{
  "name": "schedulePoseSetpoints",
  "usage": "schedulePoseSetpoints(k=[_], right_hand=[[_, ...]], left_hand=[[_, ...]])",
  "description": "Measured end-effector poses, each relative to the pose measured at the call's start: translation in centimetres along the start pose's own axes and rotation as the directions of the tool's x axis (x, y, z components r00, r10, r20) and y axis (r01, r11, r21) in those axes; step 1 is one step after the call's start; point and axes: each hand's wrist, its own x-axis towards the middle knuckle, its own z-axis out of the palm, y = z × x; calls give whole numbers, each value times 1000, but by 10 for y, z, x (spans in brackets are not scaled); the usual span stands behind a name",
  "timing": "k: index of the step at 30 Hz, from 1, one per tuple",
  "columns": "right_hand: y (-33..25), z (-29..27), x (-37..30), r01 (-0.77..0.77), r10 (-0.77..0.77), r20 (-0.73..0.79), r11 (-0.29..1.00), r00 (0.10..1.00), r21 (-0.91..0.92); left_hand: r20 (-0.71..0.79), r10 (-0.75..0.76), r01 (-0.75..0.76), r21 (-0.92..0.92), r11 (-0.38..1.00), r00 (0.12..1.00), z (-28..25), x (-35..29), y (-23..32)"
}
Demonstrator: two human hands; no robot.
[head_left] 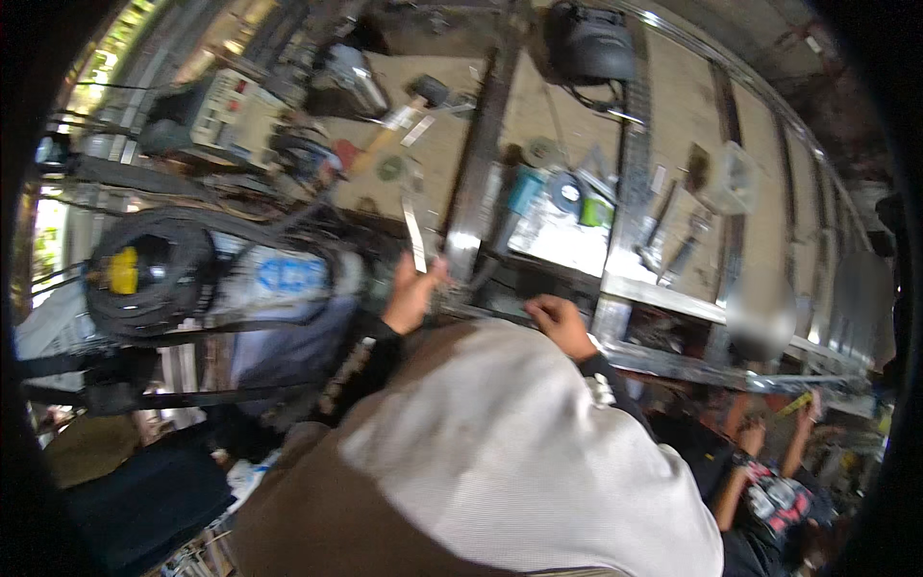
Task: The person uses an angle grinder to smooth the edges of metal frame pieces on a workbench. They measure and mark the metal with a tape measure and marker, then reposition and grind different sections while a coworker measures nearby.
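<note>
My left hand [411,296] is closed round the lower end of a thin, flat metal strip [413,234], which points away from me. The hand is beside a shiny metal crossbar [465,240] of the frame. My right hand [564,327] is at the near side of the frame, left of another metal bar [623,216]. Its fingers are curled in, and whatever they may hold is hidden. Beyond it, a bright sheet [558,240] carries a grey disc [567,192] and a green tool [596,212] that looks like a tape measure.
A wooden-handled mallet [433,91] lies on the far left board. The far side holds a dark welding helmet [594,53]. To the left are a control box [231,120] and coiled black cable [144,274]. Another person's hands [753,438] appear at lower right; a translucent tub [733,180] stands farther off.
</note>
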Motion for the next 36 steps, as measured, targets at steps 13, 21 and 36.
schedulePoseSetpoints(k=[13,21,36], right_hand=[[-5,19,-49,-157,163,-71,983,984,92],[-16,44,-90,-232,215,-316,973,924,-15],[-11,83,-93,-168,180,-440,984,880,66]], left_hand=[[-144,105,79,879,470,984,-40,107,-45],[-54,170,5,961,275,984,-15,219,-54],[575,100,-368,373,851,812,20,43,-53]])
